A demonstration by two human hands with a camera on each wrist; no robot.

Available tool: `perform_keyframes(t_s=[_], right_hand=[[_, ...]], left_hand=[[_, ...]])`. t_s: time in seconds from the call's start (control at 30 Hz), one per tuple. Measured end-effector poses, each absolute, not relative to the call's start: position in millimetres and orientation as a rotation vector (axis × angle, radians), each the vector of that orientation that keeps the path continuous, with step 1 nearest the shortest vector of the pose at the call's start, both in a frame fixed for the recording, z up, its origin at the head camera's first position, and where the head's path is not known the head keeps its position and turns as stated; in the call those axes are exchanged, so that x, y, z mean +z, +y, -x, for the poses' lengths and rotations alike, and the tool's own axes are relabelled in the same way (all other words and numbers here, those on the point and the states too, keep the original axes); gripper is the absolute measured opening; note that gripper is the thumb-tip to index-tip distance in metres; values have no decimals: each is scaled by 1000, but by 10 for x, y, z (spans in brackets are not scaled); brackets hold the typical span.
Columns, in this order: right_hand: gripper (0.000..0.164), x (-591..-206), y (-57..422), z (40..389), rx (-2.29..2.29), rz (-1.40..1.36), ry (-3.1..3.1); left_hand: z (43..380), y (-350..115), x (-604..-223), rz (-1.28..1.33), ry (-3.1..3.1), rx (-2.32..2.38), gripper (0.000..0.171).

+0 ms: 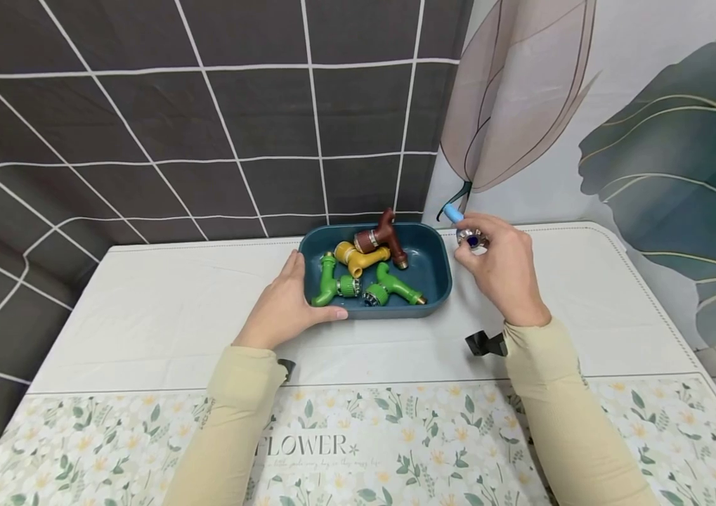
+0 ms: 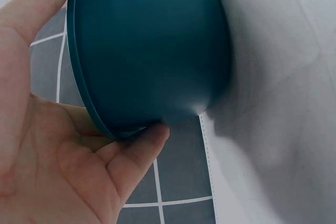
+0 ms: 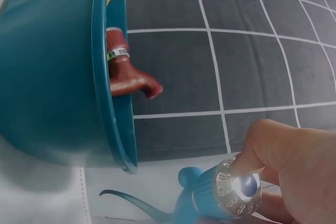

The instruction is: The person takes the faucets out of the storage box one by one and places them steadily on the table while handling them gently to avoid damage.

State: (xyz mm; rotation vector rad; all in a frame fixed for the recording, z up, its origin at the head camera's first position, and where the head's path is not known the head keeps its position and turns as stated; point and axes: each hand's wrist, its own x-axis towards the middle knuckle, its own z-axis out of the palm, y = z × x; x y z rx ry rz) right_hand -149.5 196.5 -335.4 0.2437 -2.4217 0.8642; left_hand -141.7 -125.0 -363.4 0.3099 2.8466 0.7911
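Note:
A dark teal plastic basin (image 1: 438,277) stands on the table, holding two green taps (image 1: 327,281), a yellow tap (image 1: 358,261) and a brown tap (image 1: 386,239). My left hand (image 1: 282,303) grips the basin's left end, thumb along the near rim and fingers round the far side. In the left wrist view, that hand (image 2: 68,156) spans the end wall. Just right of the basin, my right hand (image 1: 504,270) pinches a light-blue tap (image 1: 453,213) by its silver knob. The right wrist view shows this blue tap (image 3: 205,192) outside the basin rim; its lower part is partly hidden.
The table wears a white cloth (image 1: 161,309) with a floral strip (image 1: 358,436) along the near side. Close behind the basin hangs a dark gridded curtain (image 1: 256,119), with a leaf-patterned curtain (image 1: 648,140) at the right. Black straps (image 1: 485,344) stick out at the wrists.

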Motion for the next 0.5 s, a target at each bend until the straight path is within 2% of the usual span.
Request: perform_keyframes(t_s=[0.27,0.5], right_hand=[[32,-3375,2013,1511,852,-218,-2432],[28,-3401,2046,1529,853,-187,-2482]], left_hand=[[1415,-1252,-3628,-303,2846,795,131],[1416,-1248,-3627,-296,2842,809,131]])
